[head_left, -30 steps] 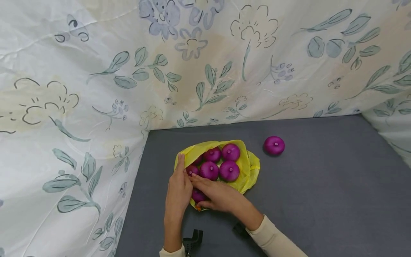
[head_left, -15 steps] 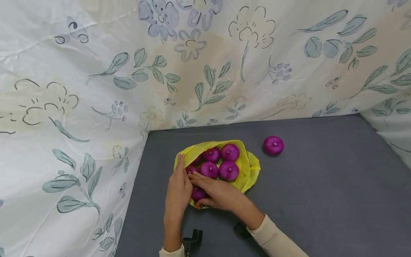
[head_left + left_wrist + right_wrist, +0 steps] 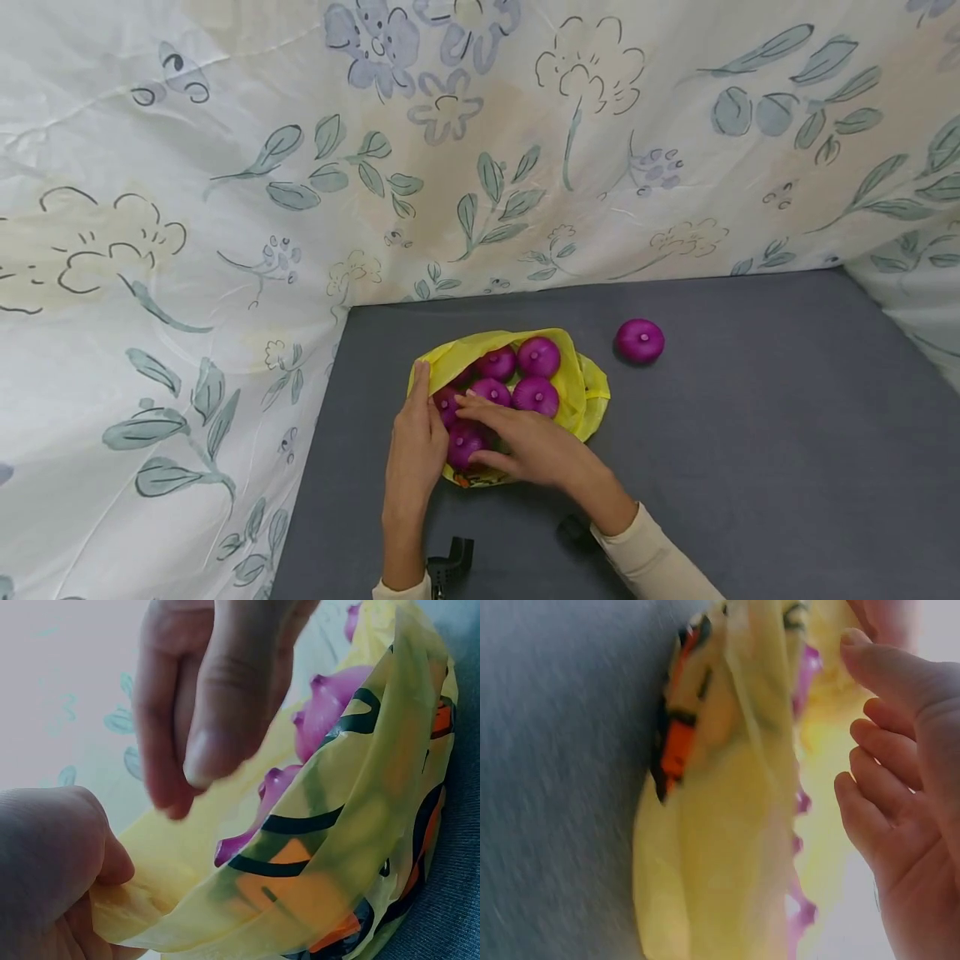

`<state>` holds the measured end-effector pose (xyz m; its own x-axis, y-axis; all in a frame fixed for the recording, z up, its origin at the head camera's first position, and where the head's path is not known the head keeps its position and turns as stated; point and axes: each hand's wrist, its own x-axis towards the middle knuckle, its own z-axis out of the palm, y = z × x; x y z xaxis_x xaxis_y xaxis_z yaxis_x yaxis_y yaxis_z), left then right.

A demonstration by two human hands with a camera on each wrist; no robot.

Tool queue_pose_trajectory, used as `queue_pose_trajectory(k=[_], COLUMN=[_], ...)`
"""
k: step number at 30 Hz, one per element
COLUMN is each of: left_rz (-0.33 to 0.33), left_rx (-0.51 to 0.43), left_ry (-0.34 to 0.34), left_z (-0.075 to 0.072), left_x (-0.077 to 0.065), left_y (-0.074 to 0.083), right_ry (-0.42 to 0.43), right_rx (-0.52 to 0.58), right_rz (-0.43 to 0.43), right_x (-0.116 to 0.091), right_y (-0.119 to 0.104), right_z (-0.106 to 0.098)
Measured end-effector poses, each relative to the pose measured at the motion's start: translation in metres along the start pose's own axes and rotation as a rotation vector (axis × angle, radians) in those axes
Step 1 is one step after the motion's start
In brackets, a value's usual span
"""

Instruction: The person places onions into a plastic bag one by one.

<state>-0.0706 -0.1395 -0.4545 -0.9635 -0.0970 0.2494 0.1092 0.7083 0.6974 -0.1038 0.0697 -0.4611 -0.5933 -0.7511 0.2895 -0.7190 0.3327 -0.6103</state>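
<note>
A yellow plastic bag (image 3: pixel 595 387) with black and orange print lies with its mouth spread, and several purple onions (image 3: pixel 539 357) sit inside it. My left hand (image 3: pixel 415 446) pinches the bag's left rim; the left wrist view shows the thumb and fingers curled over the yellow film (image 3: pixel 142 900). Over the near side of the bag is my right hand (image 3: pixel 536 442), fingers loosely bent and nothing between them. Its fingertips are close above the onions and partly cover them. One onion (image 3: pixel 467 446) lies at the near left, beneath the gap between right thumb and fingers.
A single purple onion (image 3: pixel 640 341) lies on the dark grey table (image 3: pixel 757 433) to the right of the bag. Floral cloth (image 3: pixel 495 125) hangs behind the table and along its left side.
My right hand has lifted a little and shifted right, uncovering more of the near-left onion. The left hand keeps its place on the bag's rim.
</note>
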Motion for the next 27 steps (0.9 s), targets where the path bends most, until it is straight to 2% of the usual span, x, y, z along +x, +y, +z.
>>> queue_pose_trajectory(k=[7, 12, 18, 27], left_rz=[0.002, -0.005, -0.014, -0.014], left_rx=[-0.009, -0.012, -0.021, -0.014], left_ry=[-0.005, -0.008, -0.006, 0.003], left_z=[0.001, 0.002, 0.004, 0.006], left_x=[0.001, 0.001, 0.001, 0.003], left_y=[0.001, 0.001, 0.001, 0.003], right_ry=[0.119, 0.231, 0.320, 0.499], right_rx=[0.014, -0.019, -0.081, -0.142], right_rz=[0.046, 0.124, 0.216, 0.306], right_x=[-0.007, -0.013, -0.022, -0.032], right_y=[0.009, 0.016, 0.024, 0.030], right_z=[-0.024, -0.040, -0.057, -0.078])
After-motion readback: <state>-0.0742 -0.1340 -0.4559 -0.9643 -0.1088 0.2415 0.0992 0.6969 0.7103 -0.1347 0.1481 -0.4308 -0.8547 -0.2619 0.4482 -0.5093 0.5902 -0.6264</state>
